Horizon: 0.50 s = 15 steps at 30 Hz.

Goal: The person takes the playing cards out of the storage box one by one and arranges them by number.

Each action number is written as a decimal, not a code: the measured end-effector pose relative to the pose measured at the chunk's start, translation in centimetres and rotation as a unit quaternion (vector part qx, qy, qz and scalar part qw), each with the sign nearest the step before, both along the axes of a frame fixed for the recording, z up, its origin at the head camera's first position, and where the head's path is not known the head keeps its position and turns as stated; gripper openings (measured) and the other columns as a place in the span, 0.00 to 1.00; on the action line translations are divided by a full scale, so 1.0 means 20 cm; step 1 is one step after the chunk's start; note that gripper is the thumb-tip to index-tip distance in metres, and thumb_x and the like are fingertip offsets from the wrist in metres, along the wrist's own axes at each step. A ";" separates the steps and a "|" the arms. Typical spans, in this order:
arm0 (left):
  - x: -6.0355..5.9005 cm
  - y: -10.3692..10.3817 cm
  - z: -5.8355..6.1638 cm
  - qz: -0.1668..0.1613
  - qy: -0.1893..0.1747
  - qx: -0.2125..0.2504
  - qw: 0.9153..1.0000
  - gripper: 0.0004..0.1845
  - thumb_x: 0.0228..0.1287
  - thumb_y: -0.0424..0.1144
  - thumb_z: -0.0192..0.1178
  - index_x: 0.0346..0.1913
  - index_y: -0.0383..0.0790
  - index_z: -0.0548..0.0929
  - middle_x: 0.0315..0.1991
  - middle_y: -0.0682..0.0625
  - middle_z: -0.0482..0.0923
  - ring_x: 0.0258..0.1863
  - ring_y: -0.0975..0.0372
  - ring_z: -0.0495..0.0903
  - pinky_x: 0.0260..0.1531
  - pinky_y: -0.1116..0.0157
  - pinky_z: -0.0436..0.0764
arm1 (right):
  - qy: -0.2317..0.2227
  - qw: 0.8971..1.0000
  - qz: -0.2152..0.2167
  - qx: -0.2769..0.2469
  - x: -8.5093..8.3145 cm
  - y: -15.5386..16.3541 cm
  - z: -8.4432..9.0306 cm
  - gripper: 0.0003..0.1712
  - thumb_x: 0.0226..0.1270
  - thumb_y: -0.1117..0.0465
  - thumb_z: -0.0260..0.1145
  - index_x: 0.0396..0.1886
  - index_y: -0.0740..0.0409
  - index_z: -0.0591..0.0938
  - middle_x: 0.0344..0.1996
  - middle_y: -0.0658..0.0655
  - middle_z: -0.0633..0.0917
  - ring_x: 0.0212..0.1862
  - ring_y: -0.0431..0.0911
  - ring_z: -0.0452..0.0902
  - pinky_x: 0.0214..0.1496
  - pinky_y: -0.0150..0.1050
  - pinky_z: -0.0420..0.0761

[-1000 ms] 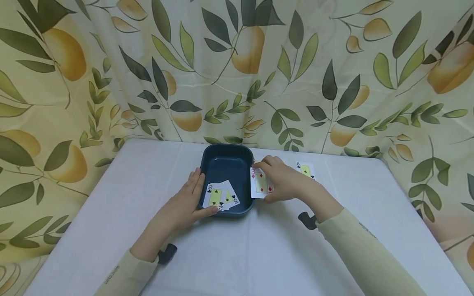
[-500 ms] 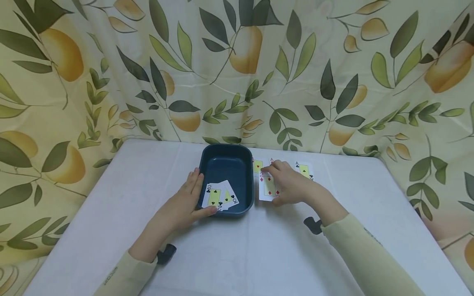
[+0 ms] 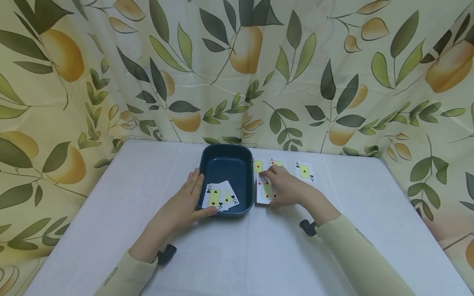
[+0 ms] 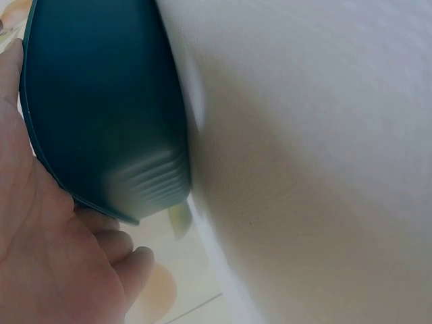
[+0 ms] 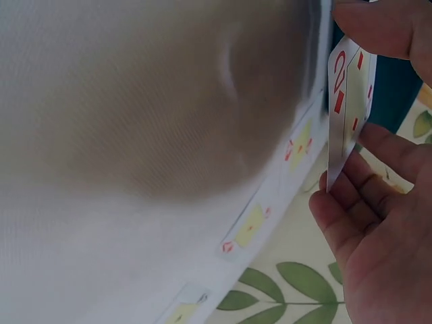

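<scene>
My right hand (image 3: 289, 187) pinches a playing card (image 3: 264, 191), the two of diamonds, just right of the dark blue tray (image 3: 245, 181). In the right wrist view the card (image 5: 351, 91) is tilted and slightly bent between thumb and fingers. My left hand (image 3: 183, 203) rests against the tray's left side, fingers straight, thumb along the near rim. In the left wrist view its palm (image 4: 47, 250) lies against the tray wall (image 4: 108, 101). Inside the tray, the two of clubs (image 3: 214, 198) overlaps another black-suited two (image 3: 231, 197).
Behind my right hand, an ace of hearts (image 3: 257, 166), a red ace (image 3: 276, 163) and an ace of clubs (image 3: 305, 171) lie face up in a row on the white tablecloth (image 3: 237, 255). A fruit-patterned curtain (image 3: 237, 90) hangs along the table's far edge.
The two of diamonds went from beside the tray rim to the right, then slightly back left and nearer me, in my right hand. The aces came into fuller view. My left hand stayed put.
</scene>
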<state>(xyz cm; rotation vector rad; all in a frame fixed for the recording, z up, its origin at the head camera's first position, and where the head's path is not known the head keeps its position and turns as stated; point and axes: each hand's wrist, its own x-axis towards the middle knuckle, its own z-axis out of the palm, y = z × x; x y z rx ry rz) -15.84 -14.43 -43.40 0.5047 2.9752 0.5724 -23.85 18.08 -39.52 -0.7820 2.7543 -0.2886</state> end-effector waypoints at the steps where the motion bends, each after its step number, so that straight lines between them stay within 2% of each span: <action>1: 0.00 0.00 0.00 0.000 0.001 0.000 1.000 0.62 0.58 0.77 0.53 0.80 0.35 0.44 0.82 0.43 0.32 0.80 0.51 0.38 0.73 0.49 0.59 | -0.002 1.000 -0.001 0.001 0.00 0.00 -0.01 0.55 0.41 0.53 0.85 0.72 0.52 0.70 0.59 0.57 0.71 0.59 0.51 0.66 0.61 0.47 0.78; 4: 0.00 0.00 0.00 0.000 0.002 0.001 1.000 0.62 0.59 0.76 0.54 0.80 0.35 0.44 0.81 0.43 0.31 0.80 0.51 0.38 0.73 0.49 0.59 | -0.007 1.000 -0.002 0.001 -0.01 -0.01 -0.03 0.55 0.41 0.51 0.85 0.72 0.51 0.70 0.59 0.56 0.72 0.58 0.50 0.66 0.60 0.46 0.78; 10: 0.00 0.00 0.00 0.000 0.002 0.004 1.000 0.61 0.59 0.75 0.55 0.80 0.35 0.44 0.82 0.43 0.32 0.80 0.51 0.38 0.73 0.49 0.59 | -0.016 1.000 -0.004 0.002 -0.03 -0.02 -0.08 0.54 0.42 0.51 0.84 0.72 0.51 0.70 0.62 0.55 0.72 0.59 0.49 0.67 0.63 0.48 0.77; 15: 0.00 0.00 0.00 0.002 0.000 0.005 1.000 0.62 0.58 0.76 0.54 0.80 0.35 0.44 0.82 0.43 0.32 0.80 0.51 0.38 0.73 0.49 0.59 | -0.028 1.000 -0.008 0.003 -0.05 -0.05 -0.10 0.54 0.43 0.52 0.83 0.72 0.49 0.70 0.62 0.54 0.72 0.58 0.48 0.66 0.59 0.46 0.79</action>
